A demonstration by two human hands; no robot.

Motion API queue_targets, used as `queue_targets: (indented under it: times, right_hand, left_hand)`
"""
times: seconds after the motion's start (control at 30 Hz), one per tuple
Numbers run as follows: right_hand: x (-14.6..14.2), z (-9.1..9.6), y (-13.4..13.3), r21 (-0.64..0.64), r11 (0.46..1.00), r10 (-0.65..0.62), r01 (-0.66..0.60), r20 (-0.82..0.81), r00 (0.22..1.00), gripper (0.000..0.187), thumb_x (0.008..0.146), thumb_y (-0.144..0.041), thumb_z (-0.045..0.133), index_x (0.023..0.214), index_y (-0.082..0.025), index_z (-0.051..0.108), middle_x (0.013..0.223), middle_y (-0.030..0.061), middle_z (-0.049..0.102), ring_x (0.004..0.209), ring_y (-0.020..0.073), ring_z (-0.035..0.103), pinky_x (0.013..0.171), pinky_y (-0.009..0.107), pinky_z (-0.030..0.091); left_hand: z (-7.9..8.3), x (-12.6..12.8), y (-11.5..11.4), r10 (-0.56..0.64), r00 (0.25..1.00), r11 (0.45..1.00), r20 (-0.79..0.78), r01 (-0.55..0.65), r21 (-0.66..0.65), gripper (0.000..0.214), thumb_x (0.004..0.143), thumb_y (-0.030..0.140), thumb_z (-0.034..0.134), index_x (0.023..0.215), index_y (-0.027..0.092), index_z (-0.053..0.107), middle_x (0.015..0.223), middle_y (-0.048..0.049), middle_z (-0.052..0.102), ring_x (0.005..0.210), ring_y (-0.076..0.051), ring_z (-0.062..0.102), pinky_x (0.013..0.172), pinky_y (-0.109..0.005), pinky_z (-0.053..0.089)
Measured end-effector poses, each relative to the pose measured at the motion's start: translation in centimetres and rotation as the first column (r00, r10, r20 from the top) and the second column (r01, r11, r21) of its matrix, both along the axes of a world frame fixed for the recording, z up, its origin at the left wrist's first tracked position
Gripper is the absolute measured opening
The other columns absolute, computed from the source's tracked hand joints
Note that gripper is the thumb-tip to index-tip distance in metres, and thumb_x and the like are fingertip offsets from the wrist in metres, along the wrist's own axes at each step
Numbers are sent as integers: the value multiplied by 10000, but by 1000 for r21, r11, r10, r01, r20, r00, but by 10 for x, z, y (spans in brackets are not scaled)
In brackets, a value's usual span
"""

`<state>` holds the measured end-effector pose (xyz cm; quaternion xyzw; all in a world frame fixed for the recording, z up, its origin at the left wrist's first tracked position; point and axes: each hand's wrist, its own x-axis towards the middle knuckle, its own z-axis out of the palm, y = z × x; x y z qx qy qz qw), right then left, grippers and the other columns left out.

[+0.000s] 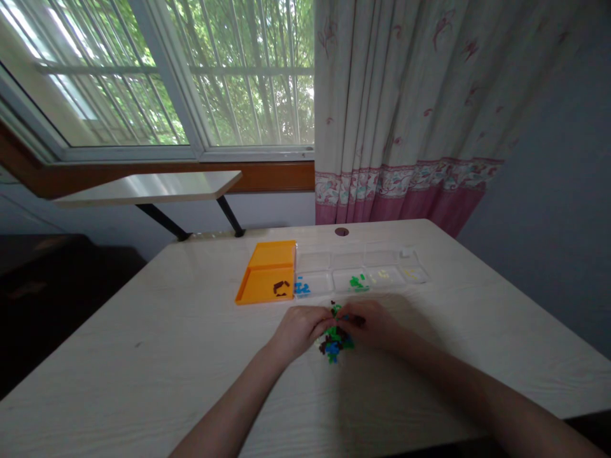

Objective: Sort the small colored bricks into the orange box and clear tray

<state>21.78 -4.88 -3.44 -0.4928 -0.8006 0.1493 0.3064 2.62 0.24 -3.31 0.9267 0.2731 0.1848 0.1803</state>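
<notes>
A small heap of loose plastic pieces (pixel 333 348), green, blue and dark brown, lies on the table between my hands. My left hand (pixel 298 327) reaches in from the left with thumb and fingers pinched together over the heap's far side. Whatever sits in that pinch is too small to name. From the right, my right hand (pixel 375 323) meets it, fingers curled inward and closed. Small dark-brown pieces (pixel 357 320) show within its curled fingers. The fingertips of both hands nearly touch beside a green piece (pixel 336 308).
Beyond the hands lies an open orange case (pixel 265 287) with several brown pieces in it. Adjoining it, a clear compartment tray (pixel 315 283) holds blue pieces (pixel 301 287), green pieces (pixel 358 282) and pale yellow pieces (pixel 382 275). A raised shelf (pixel 157 187) stands at the table's back left.
</notes>
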Motion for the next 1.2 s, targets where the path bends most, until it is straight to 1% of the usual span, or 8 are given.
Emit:
queue_targets:
  times: [0.23,0.37,0.5,0.6,0.8,1.0,1.1,1.2]
  right_hand:
    - [5,2,3,122,993,3,-8,44,999,161,804,-284,524,769,-190,650,545,-19,579,483,98,501,487,200,378]
    - [18,1,9,254,959,-123,121,-8,992,201,814,-305,494,783,-184,652,544,-10,597,458,87,493,487,189,387]
    - [33,2,13,348,885,-274,311,-152,950,212,809,-330,506,795,-188,663,562,3,618,439,91,497,466,196,402]
    - [38,3,13,360,852,-325,379,-203,924,199,802,-335,524,791,-195,665,633,22,653,486,103,538,494,206,429]
    - [36,5,10,401,846,-306,351,-174,936,185,803,-323,529,787,-200,667,566,3,622,447,95,506,489,205,420]
    - [38,7,13,383,854,-319,352,-151,936,203,812,-333,518,801,-181,651,565,-2,603,454,93,501,492,200,404]
    - [42,4,16,358,860,-338,364,-134,932,202,811,-335,519,800,-176,643,547,-11,576,457,91,488,493,196,390]
    - [46,-1,21,360,850,-364,384,-126,923,207,807,-339,518,776,-172,637,499,-28,521,448,89,465,490,192,371]
  left_hand:
    - [2,-1,-1,2,1000,1000,-3,-2,25,252,884,302,398,847,188,620,738,-17,660,701,-122,604,634,-196,415]
    - [6,-3,-1,36,999,998,-6,-35,51,276,894,298,363,854,187,613,725,-19,652,679,-117,597,623,-196,414]
    - [7,-4,0,35,999,997,-33,-33,72,297,898,308,345,830,184,606,705,-20,644,660,-118,591,608,-196,410]
    - [7,-5,1,40,998,996,-53,-35,83,312,902,317,332,815,182,599,685,-17,634,646,-116,585,596,-194,401]
    - [8,-7,5,86,990,992,-113,-75,101,333,906,323,309,794,182,588,695,-17,635,655,-123,583,595,-200,388]
    - [3,-15,12,195,971,978,-140,-182,105,254,871,261,341,899,192,584,762,-30,660,691,-149,612,603,-220,406]
    - [3,-18,15,144,981,989,-133,-137,59,251,820,190,376,959,204,585,839,-29,669,735,-149,616,638,-223,416]
    - [6,-21,15,88,986,996,-139,-88,8,279,745,140,421,952,200,598,765,-14,659,673,-134,600,620,-213,408]
